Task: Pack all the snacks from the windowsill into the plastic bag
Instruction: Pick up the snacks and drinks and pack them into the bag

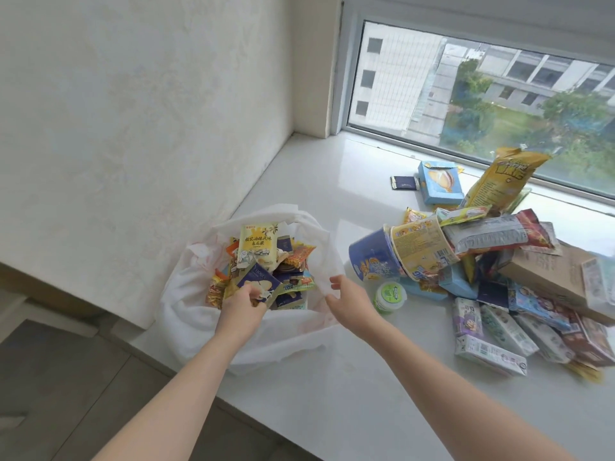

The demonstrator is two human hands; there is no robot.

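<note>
left hand pinches a navy packet inside the plastic bag — right hand hovers beside it, fingers loose, empty.

A pale yellow packet in the plastic bag reads "桂花酒酿风味乌龙茶"; the dark blue packet below it shows "YIOKO", partly covered.

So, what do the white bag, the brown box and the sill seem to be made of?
White bag: thin, soft, matte, crumpled plastic film, possibly non-woven fabric.
Brown box: plain matte cardboard, judging by its dull brown, stiff faces.
Sill: glossy white stone or tile, since it reflects the window light; the exact kind is unclear.
</note>
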